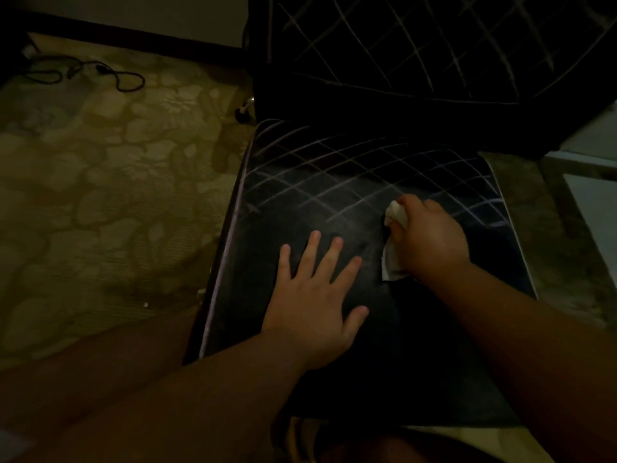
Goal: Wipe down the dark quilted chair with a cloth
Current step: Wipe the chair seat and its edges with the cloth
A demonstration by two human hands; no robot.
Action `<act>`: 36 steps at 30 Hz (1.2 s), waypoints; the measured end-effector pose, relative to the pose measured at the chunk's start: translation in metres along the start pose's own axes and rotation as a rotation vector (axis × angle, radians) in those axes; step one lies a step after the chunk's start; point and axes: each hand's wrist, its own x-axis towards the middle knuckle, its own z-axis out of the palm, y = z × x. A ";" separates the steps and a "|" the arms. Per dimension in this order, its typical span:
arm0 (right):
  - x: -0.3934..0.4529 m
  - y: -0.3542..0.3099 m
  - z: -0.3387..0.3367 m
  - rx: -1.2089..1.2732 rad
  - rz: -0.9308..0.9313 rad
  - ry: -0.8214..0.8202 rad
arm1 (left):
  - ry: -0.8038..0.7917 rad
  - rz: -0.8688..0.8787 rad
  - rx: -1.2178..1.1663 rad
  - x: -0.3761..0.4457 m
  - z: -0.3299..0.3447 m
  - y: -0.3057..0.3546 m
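Cloth [395, 237] is sitting bunched under the right hand [430, 240], on the right half of the chair [300, 202] seat, a little forward of the middle. The fingers are curling round it, so that grip is closing on a wad, with pale folds poking out above and below the knuckles. It is looking thin, soft and light, probably a tissue-like rag that is crumpling easily; held as a ball in the palm it is likely giving firmer pressure than if spread flat, though it is covering less surface per stroke. If it is damp, which I cannot tell in this dim light, it may be tearing or shedding on the stitch lines.

Left hand [314, 295] is lying flat on the seat near the front edge, fingers spread and straight, holding nothing; it is apparently bracing the chair against sliding.

Seat itself is looking padded and smooth, like leatherette, with pale diamond stitching. Such a surface is probably letting the cloth glide, while the seams are catching dust and needing strokes along them. A hazy patch is showing around the centre, between the hands. The backrest [434, 48] is rising behind, seemingly untouched.

Carpet [117, 182] is lying to the left, with a cable [100, 73] on it.
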 end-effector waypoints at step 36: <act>-0.007 -0.016 0.006 0.027 -0.217 -0.012 | 0.219 0.080 0.040 0.002 0.023 -0.018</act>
